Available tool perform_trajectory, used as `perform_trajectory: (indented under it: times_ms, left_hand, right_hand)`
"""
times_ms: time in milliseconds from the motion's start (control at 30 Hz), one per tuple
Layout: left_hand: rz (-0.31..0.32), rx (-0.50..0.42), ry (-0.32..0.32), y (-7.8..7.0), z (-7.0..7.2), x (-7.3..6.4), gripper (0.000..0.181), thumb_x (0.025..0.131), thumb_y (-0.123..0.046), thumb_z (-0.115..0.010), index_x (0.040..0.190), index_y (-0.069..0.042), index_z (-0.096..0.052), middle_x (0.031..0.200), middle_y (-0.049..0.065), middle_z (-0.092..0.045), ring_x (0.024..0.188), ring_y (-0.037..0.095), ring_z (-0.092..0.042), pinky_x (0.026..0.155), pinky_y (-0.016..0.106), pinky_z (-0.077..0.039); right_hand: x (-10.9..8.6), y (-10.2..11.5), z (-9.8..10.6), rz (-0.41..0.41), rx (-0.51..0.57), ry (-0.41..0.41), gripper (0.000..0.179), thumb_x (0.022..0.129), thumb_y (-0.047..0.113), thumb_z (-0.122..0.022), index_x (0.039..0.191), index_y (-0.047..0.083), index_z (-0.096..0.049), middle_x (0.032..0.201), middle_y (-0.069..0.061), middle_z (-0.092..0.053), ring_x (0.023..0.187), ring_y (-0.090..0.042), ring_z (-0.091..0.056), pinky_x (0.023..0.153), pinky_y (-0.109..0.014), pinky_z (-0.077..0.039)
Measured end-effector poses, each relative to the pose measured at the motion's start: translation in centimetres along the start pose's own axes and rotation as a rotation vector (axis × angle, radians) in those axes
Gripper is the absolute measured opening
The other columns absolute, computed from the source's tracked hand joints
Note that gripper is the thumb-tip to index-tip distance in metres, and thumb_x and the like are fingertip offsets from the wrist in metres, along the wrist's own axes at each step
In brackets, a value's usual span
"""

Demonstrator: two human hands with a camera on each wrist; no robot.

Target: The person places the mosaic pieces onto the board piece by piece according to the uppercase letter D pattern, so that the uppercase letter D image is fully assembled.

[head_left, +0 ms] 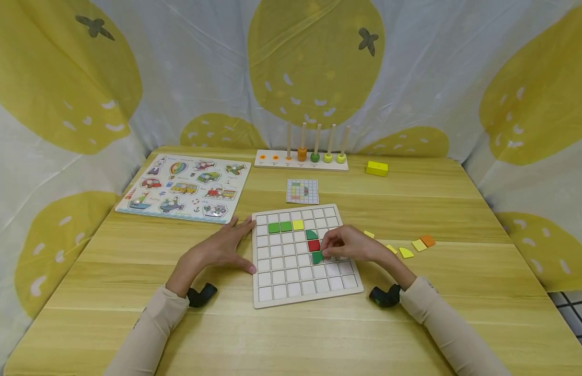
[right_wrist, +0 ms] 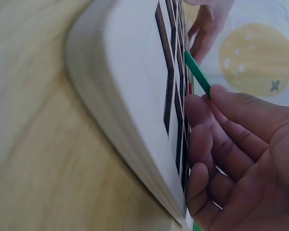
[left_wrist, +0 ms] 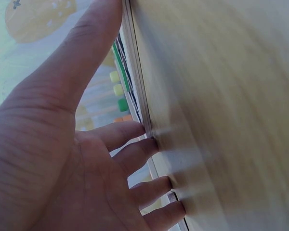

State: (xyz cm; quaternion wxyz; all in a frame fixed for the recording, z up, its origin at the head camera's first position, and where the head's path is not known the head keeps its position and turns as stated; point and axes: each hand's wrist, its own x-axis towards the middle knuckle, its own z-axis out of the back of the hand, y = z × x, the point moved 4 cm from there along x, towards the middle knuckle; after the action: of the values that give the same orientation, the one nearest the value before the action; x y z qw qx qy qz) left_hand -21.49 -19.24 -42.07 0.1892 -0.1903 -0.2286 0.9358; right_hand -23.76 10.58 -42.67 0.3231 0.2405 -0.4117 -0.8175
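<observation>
A white grid board (head_left: 306,301) lies on the table between both hands. My left hand (head_left: 218,247) is spread at its left side, with thumb and fingertips at the edge. Thumb and fingers of my right hand (head_left: 351,243) pinch a green tile (right_wrist: 197,73), which tilts against the grid in the right wrist view. Just above that tile sit a red square tile (head_left: 313,245) and a green quarter-round tile (head_left: 311,234). Further up the board, two green squares (head_left: 279,227) and a yellow square (head_left: 298,224) form a row.
Right of the board lie several yellow tiles (head_left: 406,253) and an orange tile (head_left: 428,241). A small pattern card (head_left: 302,191) is behind the board. Further back are a peg stand (head_left: 301,160) with rings and a yellow block (head_left: 376,168). A vehicle puzzle (head_left: 184,188) lies at left.
</observation>
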Motion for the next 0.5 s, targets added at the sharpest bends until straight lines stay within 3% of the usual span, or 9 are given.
perform_trajectory:
  times_ms: [267,500]
  left_hand:
    - [0.0,-0.006,0.004,-0.07,0.02,-0.01,0.119,0.063,-0.06,-0.08,0.153,-0.009,-0.022,0.16,0.01,-0.011,0.145,0.043,0.002,0.111,0.063,-0.015]
    - [-0.005,-0.003,0.001,-0.04,0.12,0.05,0.118,0.063,-0.06,-0.08,0.153,-0.009,-0.022,0.16,0.011,-0.012,0.145,0.044,0.001,0.111,0.064,-0.016]
  right_hand:
    - [0.16,-0.14,-0.04,0.016,-0.013,0.008,0.009,0.091,0.014,-0.066,0.09,0.006,-0.069,0.074,-0.004,-0.064,0.063,-0.01,-0.05,0.057,-0.019,-0.042]
    - [0.22,-0.12,-0.07,0.033,-0.056,-0.009,0.008,0.092,0.016,-0.065,0.088,0.009,-0.069,0.071,0.0,-0.061,0.063,-0.009,-0.05,0.057,-0.02,-0.042]
